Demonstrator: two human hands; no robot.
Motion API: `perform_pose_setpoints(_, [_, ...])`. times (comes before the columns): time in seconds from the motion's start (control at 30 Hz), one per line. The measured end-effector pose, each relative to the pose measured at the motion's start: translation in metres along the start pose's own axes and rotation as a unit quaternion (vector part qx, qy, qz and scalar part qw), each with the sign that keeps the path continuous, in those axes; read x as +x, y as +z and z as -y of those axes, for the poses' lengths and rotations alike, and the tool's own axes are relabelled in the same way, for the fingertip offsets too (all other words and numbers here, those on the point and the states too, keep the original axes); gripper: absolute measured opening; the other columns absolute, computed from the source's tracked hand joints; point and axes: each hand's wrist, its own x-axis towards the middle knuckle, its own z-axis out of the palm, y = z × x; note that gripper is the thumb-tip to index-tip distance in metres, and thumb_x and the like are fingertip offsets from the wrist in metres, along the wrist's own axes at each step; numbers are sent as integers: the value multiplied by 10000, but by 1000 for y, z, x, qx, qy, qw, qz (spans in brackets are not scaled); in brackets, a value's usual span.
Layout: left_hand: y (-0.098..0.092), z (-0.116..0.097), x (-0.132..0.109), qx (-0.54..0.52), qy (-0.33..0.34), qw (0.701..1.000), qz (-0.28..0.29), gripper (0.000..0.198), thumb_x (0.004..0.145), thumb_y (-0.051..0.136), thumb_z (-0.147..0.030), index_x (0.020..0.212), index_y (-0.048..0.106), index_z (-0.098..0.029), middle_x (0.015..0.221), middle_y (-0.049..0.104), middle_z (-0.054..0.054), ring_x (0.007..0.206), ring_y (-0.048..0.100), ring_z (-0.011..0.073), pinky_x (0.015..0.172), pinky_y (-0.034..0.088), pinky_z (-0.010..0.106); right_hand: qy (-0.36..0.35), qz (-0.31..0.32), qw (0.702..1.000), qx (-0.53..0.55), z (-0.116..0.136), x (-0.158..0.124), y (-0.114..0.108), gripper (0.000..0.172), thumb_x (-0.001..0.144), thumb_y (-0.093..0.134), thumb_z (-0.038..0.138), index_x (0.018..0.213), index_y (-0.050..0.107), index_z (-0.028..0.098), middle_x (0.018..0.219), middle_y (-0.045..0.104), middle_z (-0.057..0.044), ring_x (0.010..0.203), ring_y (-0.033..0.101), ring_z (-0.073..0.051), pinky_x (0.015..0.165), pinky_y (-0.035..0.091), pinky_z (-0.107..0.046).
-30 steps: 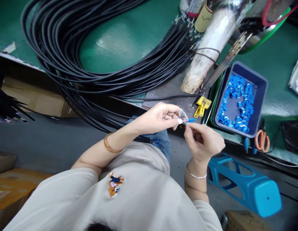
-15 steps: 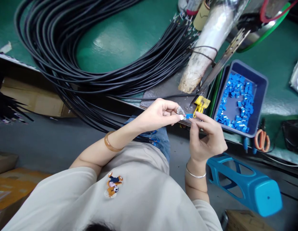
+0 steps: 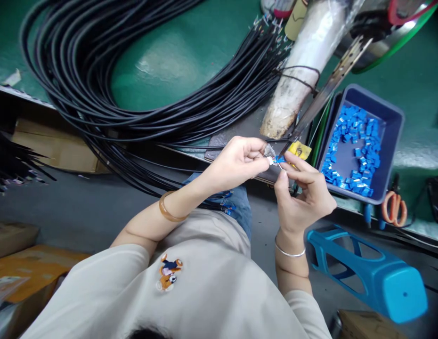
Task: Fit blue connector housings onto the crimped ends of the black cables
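My left hand point(image 3: 238, 162) is closed in a pinch on the end of a black cable, its fingertips meeting those of my right hand point(image 3: 304, 193) just above my lap. Thumb and forefinger of my right hand pinch a small blue connector point(image 3: 279, 160), which touches the cable end held by my left. A large coil of black cables point(image 3: 109, 89) lies on the green bench point(image 3: 183, 56) and hangs over its front edge. To the right, a dark blue tray point(image 3: 390, 155) holds several loose blue connectors.
A yellow-handled tool point(image 3: 299, 149) lies at the bench edge beside the tray. A wrapped white post point(image 3: 304, 70) leans at the back. Orange-handled scissors point(image 3: 393, 207) lie at the far right. A blue plastic stool point(image 3: 377, 273) lies tipped on the floor. Cardboard boxes point(image 3: 31, 263) sit at the left.
Both hands have risen slightly toward the bench edge. My right hand's fingers have closed in again on the blue connector at the cable end.
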Motion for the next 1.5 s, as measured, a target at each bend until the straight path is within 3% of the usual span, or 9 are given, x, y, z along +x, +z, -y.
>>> perform_pose_setpoints(0.33, [0, -3, 1, 5, -3, 1000, -11, 114, 772, 610, -122, 677, 548, -134, 534, 471, -55, 482, 382, 20, 453, 281, 153, 17, 2, 1000, -2, 4, 8, 0, 125, 847, 699, 118, 933, 669, 204, 1106, 772, -61, 922, 779, -218, 796, 677, -358])
perform_pose_setpoints(0.63, [-3, -3, 1, 21, -14, 1000, 16, 89, 803, 602, -142, 720, 575, -125, 524, 442, -66, 477, 347, 22, 445, 252, 163, 21, 9, 1000, -12, 4, 4, -1, 116, 843, 691, 114, 899, 645, 204, 1094, 777, -61, 909, 780, -215, 749, 677, -347])
perform_pose_setpoints(0.9, [-1, -4, 0, 18, -1, 1000, 11, 85, 828, 570, -122, 744, 579, -122, 557, 450, -63, 497, 361, 21, 454, 272, 155, -8, 8, 999, -34, 6, 10, -3, 159, 822, 713, 92, 936, 697, 202, 1083, 780, -55, 916, 776, -214, 782, 670, -354])
perform_pose_setpoints(1.17, [-4, -7, 1, 29, -12, 999, 7, 169, 797, 606, -124, 651, 522, -141, 488, 457, -66, 431, 333, 10, 419, 242, 157, -9, 13, 1000, -19, 7, 9, -1, 146, 812, 703, 79, 890, 656, 193, 1100, 777, -65, 921, 778, -209, 765, 672, -322])
perform_pose_setpoints(1.5, [-2, -4, -2, 50, -17, 999, 9, 62, 826, 591, -161, 800, 621, -113, 549, 467, -53, 488, 368, 37, 449, 267, 182, -18, 14, 999, -37, 6, 10, -3, 196, 796, 727, 65, 929, 693, 203, 1067, 783, -50, 916, 774, -197, 773, 665, -317])
